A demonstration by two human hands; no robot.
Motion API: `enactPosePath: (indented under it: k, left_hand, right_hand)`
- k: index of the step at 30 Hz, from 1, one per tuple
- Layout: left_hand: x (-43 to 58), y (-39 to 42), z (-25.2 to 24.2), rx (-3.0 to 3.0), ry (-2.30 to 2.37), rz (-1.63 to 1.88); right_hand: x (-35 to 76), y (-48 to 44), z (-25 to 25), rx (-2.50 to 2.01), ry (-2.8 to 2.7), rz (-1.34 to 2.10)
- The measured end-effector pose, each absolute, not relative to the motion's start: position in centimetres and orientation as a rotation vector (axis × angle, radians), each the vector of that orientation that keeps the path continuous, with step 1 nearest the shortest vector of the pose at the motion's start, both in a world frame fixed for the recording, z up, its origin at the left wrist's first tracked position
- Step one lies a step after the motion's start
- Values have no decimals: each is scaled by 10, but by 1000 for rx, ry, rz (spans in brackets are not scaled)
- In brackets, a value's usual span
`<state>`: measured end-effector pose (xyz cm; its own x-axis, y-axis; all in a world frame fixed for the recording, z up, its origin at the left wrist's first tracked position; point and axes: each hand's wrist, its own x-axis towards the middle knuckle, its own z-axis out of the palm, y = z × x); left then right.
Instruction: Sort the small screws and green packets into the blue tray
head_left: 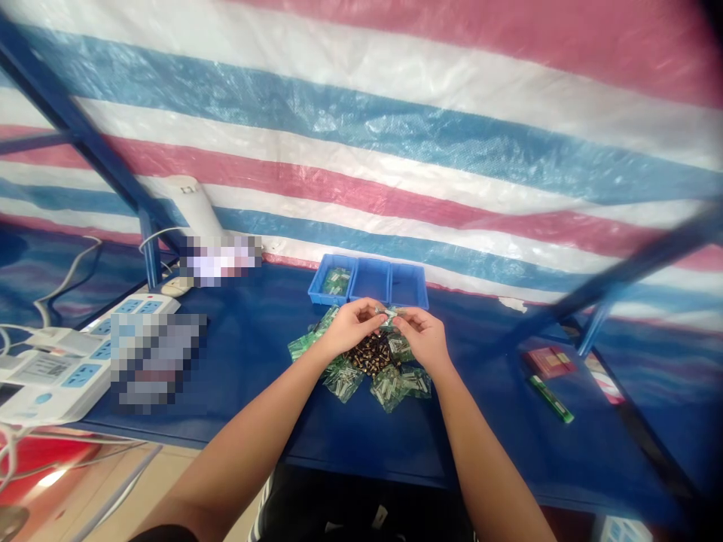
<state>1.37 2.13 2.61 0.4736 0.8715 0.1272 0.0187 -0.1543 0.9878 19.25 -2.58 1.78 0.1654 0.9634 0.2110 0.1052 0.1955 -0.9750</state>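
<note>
Between my fingertips is a small clear plastic bag (388, 316) with silvery pieces in it. My left hand (357, 324) pinches it from one side and my right hand (422, 331) from the other. Below them lies a pile of small dark and brass-coloured metal parts (370, 355), too small to name exactly. Around that pile are several greenish clear bags (389, 388) of silvery pin-like pieces. Just beyond my hands stand three joined blue bins (370, 280). Similar bags (337, 281) lie in the leftmost bin.
White power strips (84, 376) with cables lie at the left, beside a blurred-out object (163, 361). A white cylindrical device (195, 207) stands behind. On the right are a red box (550, 361) and a green pack (550, 399). Blue frame bars (84, 135) and a striped sheet (395, 150) enclose the blue table.
</note>
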Motion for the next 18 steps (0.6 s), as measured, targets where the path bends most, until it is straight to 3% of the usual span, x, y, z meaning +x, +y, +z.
enactPosePath:
  k: [18]
  left_hand:
    - [13,29,23,1343,757,982]
  right_hand:
    - [191,-22,13,-1164,-1089,958]
